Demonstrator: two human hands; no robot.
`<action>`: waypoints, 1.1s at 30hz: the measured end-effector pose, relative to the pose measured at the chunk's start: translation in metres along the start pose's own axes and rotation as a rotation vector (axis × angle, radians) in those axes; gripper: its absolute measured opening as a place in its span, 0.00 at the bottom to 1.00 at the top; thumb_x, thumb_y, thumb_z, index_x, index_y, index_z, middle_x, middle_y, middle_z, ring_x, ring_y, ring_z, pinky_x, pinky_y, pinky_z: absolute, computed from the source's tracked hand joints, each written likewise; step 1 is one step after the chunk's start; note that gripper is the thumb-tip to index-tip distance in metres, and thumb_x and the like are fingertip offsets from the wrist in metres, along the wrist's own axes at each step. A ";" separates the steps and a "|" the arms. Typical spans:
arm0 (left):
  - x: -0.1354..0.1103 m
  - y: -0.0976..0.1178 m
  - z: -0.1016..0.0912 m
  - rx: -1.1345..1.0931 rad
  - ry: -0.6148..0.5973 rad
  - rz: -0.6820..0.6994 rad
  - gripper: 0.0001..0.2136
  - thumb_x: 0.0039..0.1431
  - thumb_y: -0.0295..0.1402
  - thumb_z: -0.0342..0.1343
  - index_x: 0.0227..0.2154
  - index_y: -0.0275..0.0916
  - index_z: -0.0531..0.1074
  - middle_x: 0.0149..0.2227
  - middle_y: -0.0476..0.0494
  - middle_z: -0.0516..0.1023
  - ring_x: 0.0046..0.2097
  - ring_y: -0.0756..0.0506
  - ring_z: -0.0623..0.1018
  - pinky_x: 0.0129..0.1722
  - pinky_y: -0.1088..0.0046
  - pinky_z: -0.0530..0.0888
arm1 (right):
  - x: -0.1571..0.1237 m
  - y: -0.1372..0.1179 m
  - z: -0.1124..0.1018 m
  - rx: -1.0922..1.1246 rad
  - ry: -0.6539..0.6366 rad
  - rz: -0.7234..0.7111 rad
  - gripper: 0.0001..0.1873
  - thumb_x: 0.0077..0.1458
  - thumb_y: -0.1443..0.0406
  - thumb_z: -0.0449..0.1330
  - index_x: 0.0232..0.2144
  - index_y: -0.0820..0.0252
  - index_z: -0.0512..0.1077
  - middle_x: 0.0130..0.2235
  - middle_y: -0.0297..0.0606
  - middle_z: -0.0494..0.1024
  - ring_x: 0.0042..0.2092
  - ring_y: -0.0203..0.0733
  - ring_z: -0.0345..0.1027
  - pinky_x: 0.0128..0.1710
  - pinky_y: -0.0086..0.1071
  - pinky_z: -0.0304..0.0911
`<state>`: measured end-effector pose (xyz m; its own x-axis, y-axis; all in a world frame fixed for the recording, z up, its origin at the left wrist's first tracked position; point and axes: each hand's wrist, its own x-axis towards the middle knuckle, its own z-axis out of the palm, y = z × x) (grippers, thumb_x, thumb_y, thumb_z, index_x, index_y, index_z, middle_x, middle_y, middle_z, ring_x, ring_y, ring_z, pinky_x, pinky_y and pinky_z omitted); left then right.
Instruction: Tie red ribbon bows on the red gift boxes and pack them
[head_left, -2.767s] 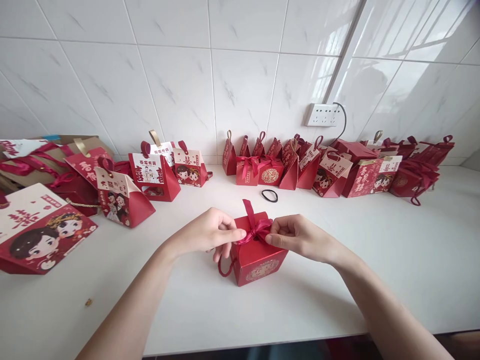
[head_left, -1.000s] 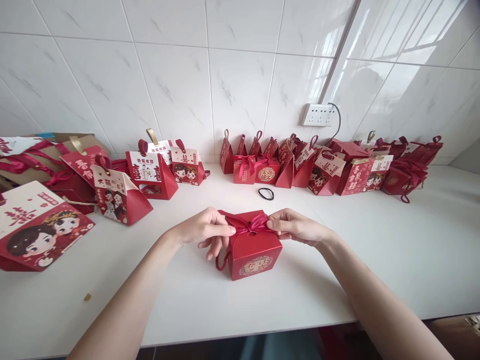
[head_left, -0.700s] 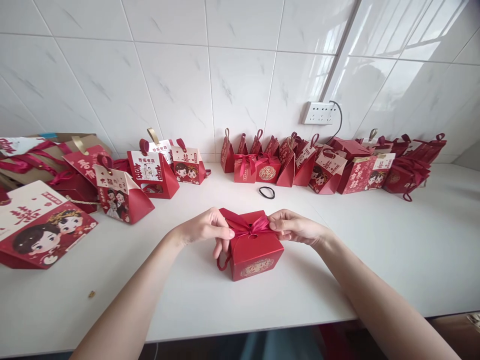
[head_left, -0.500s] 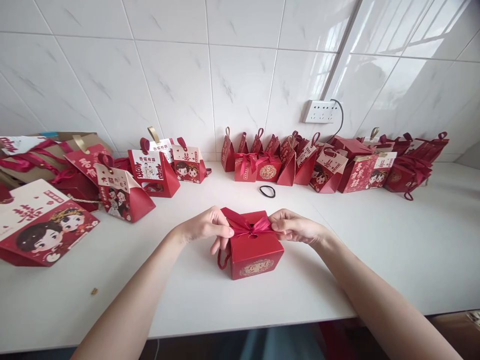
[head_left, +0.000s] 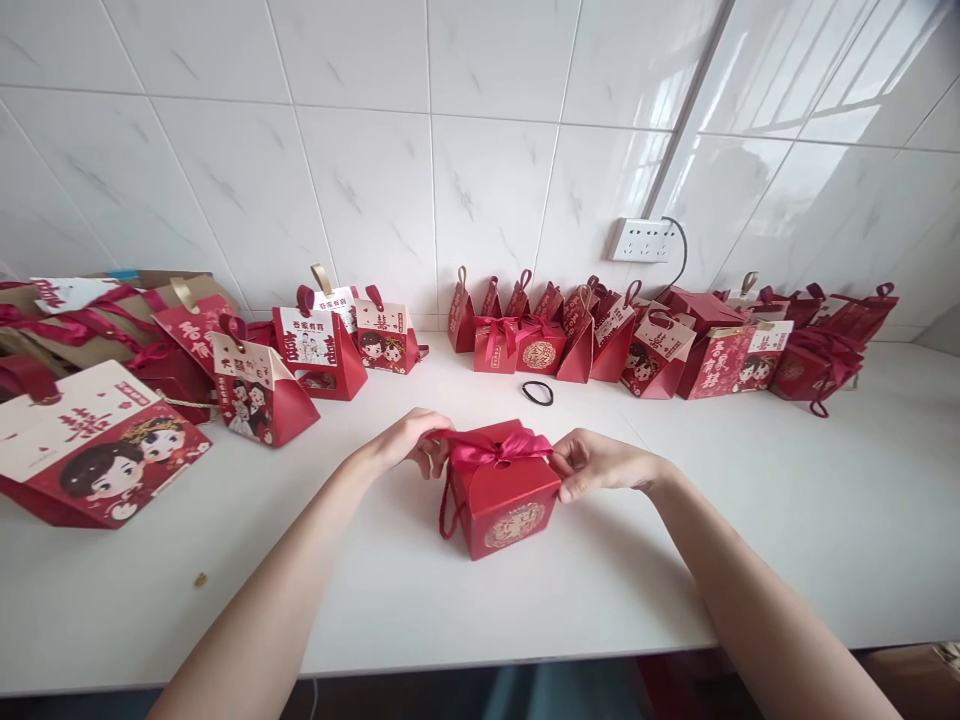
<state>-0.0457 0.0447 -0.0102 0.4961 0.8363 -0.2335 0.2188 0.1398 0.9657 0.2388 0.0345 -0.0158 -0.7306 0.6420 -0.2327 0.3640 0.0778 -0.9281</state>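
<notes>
A red gift box [head_left: 502,500] with a gold round emblem stands on the white table in front of me. Across its top runs a crimson satin ribbon [head_left: 501,448], tied in a bow at the middle. At the box's left, my left hand [head_left: 416,440] pinches the ribbon's left part, its fingertips partly hidden. My right hand [head_left: 604,465] is closed at the box's right side, where the ribbon's right end runs into its curled fingers. A dark red cord handle [head_left: 448,510] hangs at the box's left side.
Several red gift boxes [head_left: 540,345] line the tiled wall. More printed boxes [head_left: 259,390] stand at the left, beside a cardboard carton [head_left: 180,280] with ribbons. A black hair tie [head_left: 538,393] lies behind my box. A socket strip [head_left: 641,240] is on the wall.
Both hands have moved outward and slightly down from the bow, drawing the ribbon across the box top. The bow's loops look fuller and flatter. The camera view has tilted slightly.
</notes>
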 end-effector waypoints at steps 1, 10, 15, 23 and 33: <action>-0.001 -0.001 -0.001 0.014 -0.072 -0.040 0.10 0.43 0.36 0.50 0.17 0.34 0.70 0.15 0.43 0.73 0.17 0.48 0.71 0.15 0.76 0.65 | 0.002 0.000 0.000 0.001 0.122 -0.007 0.26 0.39 0.53 0.68 0.15 0.59 0.55 0.16 0.23 0.56 0.22 0.28 0.48 0.22 0.26 0.42; -0.008 0.005 -0.011 0.051 0.078 -0.133 0.10 0.44 0.36 0.50 0.17 0.35 0.69 0.13 0.45 0.71 0.16 0.48 0.72 0.14 0.78 0.61 | 0.010 0.001 0.004 0.092 0.513 -0.216 0.28 0.43 0.43 0.61 0.34 0.60 0.68 0.33 0.37 0.69 0.36 0.39 0.66 0.38 0.36 0.63; -0.010 0.008 -0.006 -0.021 0.007 -0.134 0.13 0.49 0.43 0.52 0.26 0.36 0.69 0.20 0.45 0.77 0.21 0.46 0.76 0.22 0.73 0.70 | 0.009 0.004 0.010 0.093 0.089 -0.243 0.56 0.32 0.51 0.72 0.61 0.53 0.51 0.58 0.51 0.60 0.58 0.53 0.58 0.52 0.47 0.61; -0.010 0.001 -0.015 0.073 -0.065 -0.151 0.18 0.49 0.45 0.50 0.14 0.37 0.62 0.12 0.47 0.67 0.15 0.50 0.69 0.15 0.78 0.59 | 0.014 0.004 0.005 0.070 0.587 -0.269 0.28 0.51 0.51 0.60 0.51 0.57 0.65 0.50 0.49 0.70 0.52 0.52 0.66 0.50 0.51 0.64; -0.019 0.017 0.000 0.211 -0.158 -0.084 0.23 0.48 0.54 0.54 0.22 0.34 0.69 0.22 0.45 0.74 0.23 0.49 0.74 0.19 0.77 0.64 | 0.009 -0.002 0.025 -0.157 0.152 -0.307 0.62 0.38 0.57 0.71 0.65 0.52 0.36 0.57 0.50 0.63 0.56 0.52 0.62 0.52 0.44 0.64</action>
<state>-0.0514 0.0316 0.0105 0.5901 0.7310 -0.3427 0.4270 0.0777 0.9009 0.2169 0.0213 -0.0229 -0.7295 0.6757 0.1065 0.2342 0.3929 -0.8892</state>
